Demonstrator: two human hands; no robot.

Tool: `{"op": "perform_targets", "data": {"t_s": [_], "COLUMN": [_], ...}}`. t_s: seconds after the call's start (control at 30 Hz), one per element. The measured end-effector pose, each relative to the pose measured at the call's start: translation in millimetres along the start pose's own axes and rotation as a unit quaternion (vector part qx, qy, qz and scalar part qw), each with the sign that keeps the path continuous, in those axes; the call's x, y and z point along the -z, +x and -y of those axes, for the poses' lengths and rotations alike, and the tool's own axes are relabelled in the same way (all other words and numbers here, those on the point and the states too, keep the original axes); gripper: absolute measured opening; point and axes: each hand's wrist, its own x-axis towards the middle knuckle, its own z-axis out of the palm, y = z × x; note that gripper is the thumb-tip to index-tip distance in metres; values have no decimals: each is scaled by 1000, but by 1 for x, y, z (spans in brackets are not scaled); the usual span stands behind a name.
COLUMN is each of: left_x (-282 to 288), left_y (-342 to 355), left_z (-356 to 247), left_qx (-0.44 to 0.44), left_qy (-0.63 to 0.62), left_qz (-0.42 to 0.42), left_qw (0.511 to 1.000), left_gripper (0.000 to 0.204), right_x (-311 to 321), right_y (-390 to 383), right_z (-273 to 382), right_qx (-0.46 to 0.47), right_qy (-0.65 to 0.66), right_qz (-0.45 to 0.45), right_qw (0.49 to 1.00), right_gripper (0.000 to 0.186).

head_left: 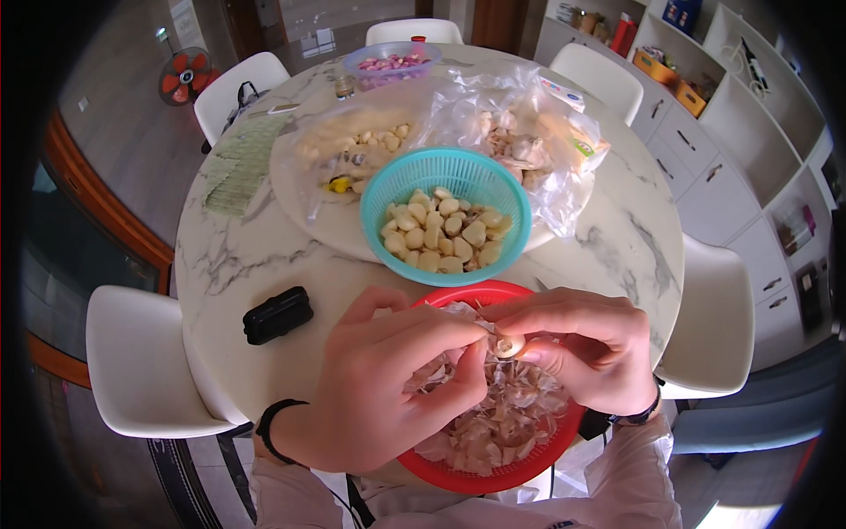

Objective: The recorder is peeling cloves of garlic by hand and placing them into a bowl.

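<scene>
Between the thumb and fingers of my right hand is a pale garlic clove, its cut end showing. My left hand pinches thumb to forefinger right beside the clove, on what looks like a bit of its skin, mostly hidden by the fingertips. Both hands are over a red basket heaped with papery garlic skins. Just beyond it, a turquoise basket holds many peeled cloves.
A black case lies left of my hands on the marble table. Farther back are plastic bags with garlic bulbs and cloves, a green cloth and a tub of pinkish-purple pieces. White chairs surround the table.
</scene>
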Motion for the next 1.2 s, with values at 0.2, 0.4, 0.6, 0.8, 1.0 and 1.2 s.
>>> {"op": "perform_targets", "data": {"t_s": [0.2, 0.4, 0.6, 0.8, 1.0, 1.2], "left_x": [-3, -3, 0, 7, 3, -3], "left_y": [-1, 0, -1, -3, -2, -3], "left_z": [-3, -3, 2, 0, -12, -6], "left_qx": [0, 2, 10, 47, 2, -100], "left_qy": [-2, -12, -12, 79, 72, 23], "left_qz": [-9, -2, -25, 70, 30, -31], "left_qw": [1000, 1000, 1000, 993, 997, 994], "left_gripper": [11, 12, 13, 12, 19, 32], "right_x": [0, 3, 6, 26, 19, 14], "right_y": [0, -1, -5, -5, 1, -1], "right_z": [1, -1, 4, 1, 1, 4], "right_qx": [-75, -23, -48, -104, -99, -139], "right_qy": [97, 37, 156, 283, 282, 269], "right_qz": [-19, -6, -56, -15, 23, 70], "right_qw": [992, 999, 985, 953, 954, 951], "right_gripper": [31, 34, 30, 27, 27, 28]}}
